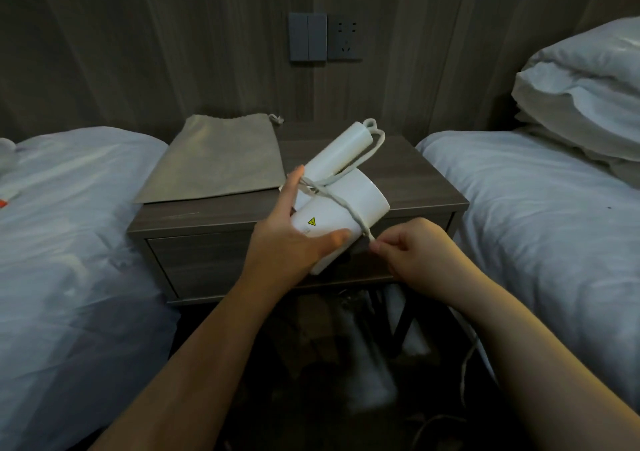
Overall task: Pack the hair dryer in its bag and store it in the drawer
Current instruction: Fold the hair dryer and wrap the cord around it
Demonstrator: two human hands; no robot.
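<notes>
My left hand [291,239] grips the barrel of a white folded hair dryer [346,205], held above the front of the dark wooden nightstand [429,191]. Its pale cord [341,199] loops round the folded handle and crosses the barrel. My right hand [412,250] pinches the cord just below the barrel's right side. A flat grey drawstring bag [221,160] lies on the left half of the nightstand top, its drawstring end toward the wall. The drawer [207,260] under the top is shut.
White-covered beds stand on both sides, the left bed [69,225] and the right bed [540,215] with stacked pillows [585,104]. A wall switch and socket [325,37] sit above the nightstand. A loose cable [465,367] trails on the dark floor below.
</notes>
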